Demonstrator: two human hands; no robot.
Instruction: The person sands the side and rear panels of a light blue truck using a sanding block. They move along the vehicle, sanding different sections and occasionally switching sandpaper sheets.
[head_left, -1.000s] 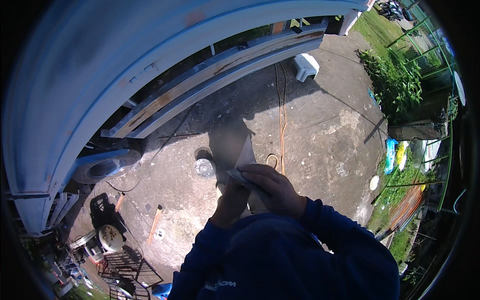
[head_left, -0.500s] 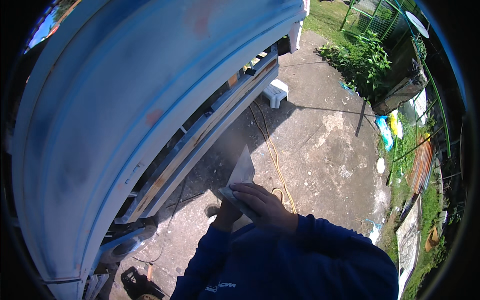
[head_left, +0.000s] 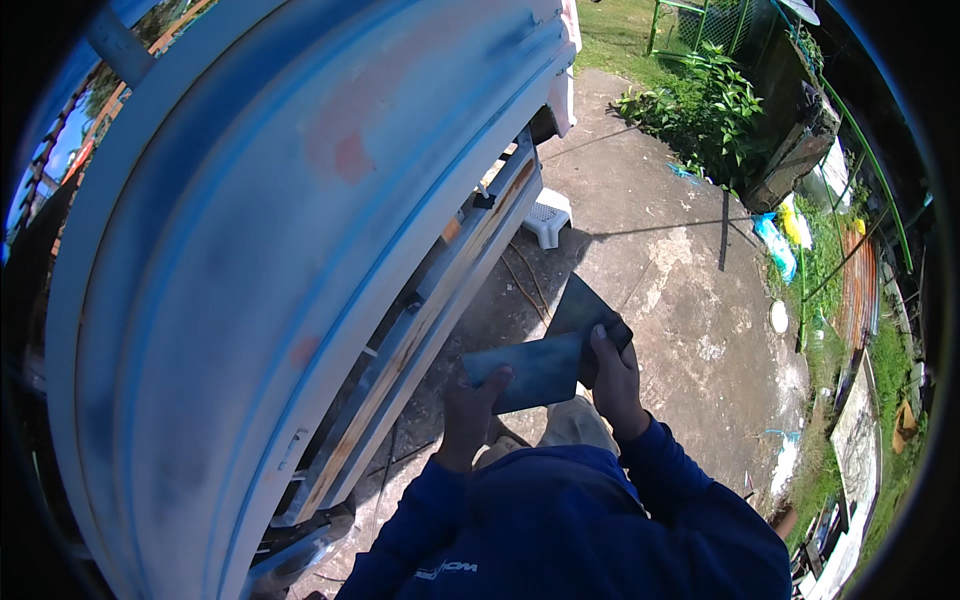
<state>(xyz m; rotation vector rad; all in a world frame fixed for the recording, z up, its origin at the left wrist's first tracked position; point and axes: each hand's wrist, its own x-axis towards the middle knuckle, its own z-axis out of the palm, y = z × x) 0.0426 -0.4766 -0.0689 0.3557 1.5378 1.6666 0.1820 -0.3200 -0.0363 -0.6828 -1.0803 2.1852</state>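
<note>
gripping a dark sandpaper sheet point(head_left: 540, 365) by opposite edges, left hand point(head_left: 470, 410) and right hand point(head_left: 612, 375) fingers clenched beside the blue hull point(head_left: 260, 250).

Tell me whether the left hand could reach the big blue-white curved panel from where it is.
Probably yes: the left hand holds the dark sheet right beside the curved panel, with nothing between them.

Hard sunlight, bright and sharp; dark shadows fall across the concrete point(head_left: 690, 300). Mild glare on the blue hull point(head_left: 250, 250). Fisheye bends edges; corners are black.
</note>
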